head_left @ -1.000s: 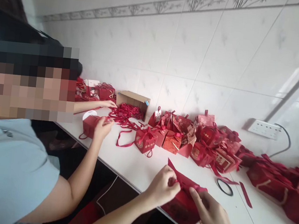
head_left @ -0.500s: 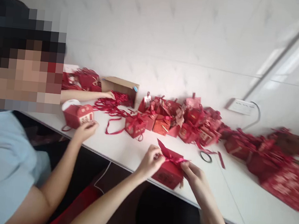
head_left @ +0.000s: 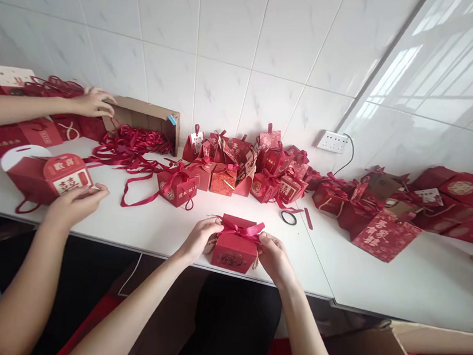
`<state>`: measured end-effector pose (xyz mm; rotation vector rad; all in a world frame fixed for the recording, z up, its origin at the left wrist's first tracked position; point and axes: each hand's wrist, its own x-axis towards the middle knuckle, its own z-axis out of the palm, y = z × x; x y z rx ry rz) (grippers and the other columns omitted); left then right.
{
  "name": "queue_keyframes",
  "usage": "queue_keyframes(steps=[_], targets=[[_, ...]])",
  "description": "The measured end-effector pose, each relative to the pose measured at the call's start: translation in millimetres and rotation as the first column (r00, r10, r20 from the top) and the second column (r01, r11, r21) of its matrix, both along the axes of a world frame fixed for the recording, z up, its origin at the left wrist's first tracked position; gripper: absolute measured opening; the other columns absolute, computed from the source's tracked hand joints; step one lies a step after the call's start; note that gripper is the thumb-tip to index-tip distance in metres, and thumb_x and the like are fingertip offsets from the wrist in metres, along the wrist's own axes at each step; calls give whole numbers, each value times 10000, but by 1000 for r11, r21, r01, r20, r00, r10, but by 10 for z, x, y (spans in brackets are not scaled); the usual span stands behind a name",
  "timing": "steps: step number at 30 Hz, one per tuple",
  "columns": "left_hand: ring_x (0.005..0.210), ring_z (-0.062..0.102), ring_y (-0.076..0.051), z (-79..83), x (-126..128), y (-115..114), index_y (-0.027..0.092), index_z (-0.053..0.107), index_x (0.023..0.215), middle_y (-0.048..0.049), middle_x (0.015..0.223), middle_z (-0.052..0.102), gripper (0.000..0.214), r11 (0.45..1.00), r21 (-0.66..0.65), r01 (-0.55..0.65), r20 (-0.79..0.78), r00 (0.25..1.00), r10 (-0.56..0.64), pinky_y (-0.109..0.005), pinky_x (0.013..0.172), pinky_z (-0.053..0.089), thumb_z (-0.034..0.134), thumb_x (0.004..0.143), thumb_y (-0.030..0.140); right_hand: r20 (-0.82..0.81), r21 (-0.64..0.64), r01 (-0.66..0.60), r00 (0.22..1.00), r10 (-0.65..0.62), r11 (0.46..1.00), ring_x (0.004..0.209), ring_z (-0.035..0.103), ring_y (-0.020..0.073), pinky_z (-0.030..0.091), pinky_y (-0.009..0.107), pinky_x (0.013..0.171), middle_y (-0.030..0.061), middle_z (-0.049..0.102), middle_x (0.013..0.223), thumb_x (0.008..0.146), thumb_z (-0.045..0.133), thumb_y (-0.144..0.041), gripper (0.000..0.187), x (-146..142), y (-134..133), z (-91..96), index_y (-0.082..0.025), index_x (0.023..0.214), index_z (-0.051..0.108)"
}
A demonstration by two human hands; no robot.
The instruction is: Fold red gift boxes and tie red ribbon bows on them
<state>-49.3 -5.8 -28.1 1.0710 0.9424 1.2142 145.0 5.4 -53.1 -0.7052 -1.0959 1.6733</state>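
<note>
A red gift box [head_left: 234,252] stands near the table's front edge, with a dark printed design on its near face and a beaded handle at the side. Across its top lies a shiny red ribbon [head_left: 243,229] tied in a bow. My left hand [head_left: 200,240] pinches the bow's left side, the fingertips closed at the box's upper left corner. On the opposite side my right hand [head_left: 276,255] grips the ribbon's right loop between thumb and fingers. The knot sits between both hands.
A co-worker's hand [head_left: 73,203] holds an open red box [head_left: 35,180] at left; their other hand [head_left: 97,102] reaches by a cardboard box [head_left: 143,107] of red ribbons [head_left: 139,140]. Finished boxes [head_left: 223,179] line the wall. A black ring [head_left: 288,218] and power strip [head_left: 332,141] are at right.
The view has swung right and sharpened. The bow now lies flatter, its upright ribbon end no longer sticking up. The co-worker's far hand has lifted from the ribbon pile.
</note>
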Motion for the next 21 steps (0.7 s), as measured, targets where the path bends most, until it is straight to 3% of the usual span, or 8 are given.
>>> queue_keyframes(steps=[9, 13, 17, 19, 21], targets=[[465, 359, -62, -94, 49, -54, 175, 382, 573, 66, 512, 393, 297, 997, -65, -47, 66, 997, 51, -189, 449, 248, 614, 630, 351, -95, -71, 74, 992, -81, 995, 421, 352, 79, 331, 214, 383, -67, 340, 496, 645, 707, -380, 320, -18, 6, -93, -205, 553, 454], [526, 465, -99, -96, 21, -76, 168, 461, 642, 43, 566, 464, 287, 998, -53, -40, -42, 998, 37, -206, 485, 331, 622, 655, 406, -31, -57, 93, 995, -95, 994, 455, 420, 100, 383, 232, 435, -43, 410, 510, 672, 680, -462, 349, 48, 51, -138, -198, 551, 485], [699, 578, -143, -58, -56, -84, 174, 518, 856, -8, 829, 590, 371, 998, 54, 14, -225, 974, -2, -244, 616, 438, 693, 630, 412, 41, 26, 222, 974, -223, 975, 819, 579, 176, 473, 278, 701, 24, 612, 821, 734, 601, -554, 340, 112, 63, -157, -215, 751, 592], [801, 605, -169, -45, -105, -52, 192, 503, 957, -39, 995, 589, 444, 992, 78, 101, -291, 954, -75, -279, 696, 471, 710, 626, 401, 93, 104, 206, 972, -216, 973, 985, 560, 200, 459, 319, 817, 37, 609, 1049, 778, 545, -573, 363, 120, -5, -137, -245, 927, 595], [922, 600, -209, -44, -165, 9, 200, 496, 1008, -66, 1081, 571, 456, 988, 98, 118, -368, 927, -74, -332, 788, 476, 692, 650, 403, 209, 192, 183, 952, -222, 964, 1034, 546, 209, 431, 350, 887, 43, 593, 1113, 814, 505, -571, 378, 137, -118, -95, -254, 1003, 581]])
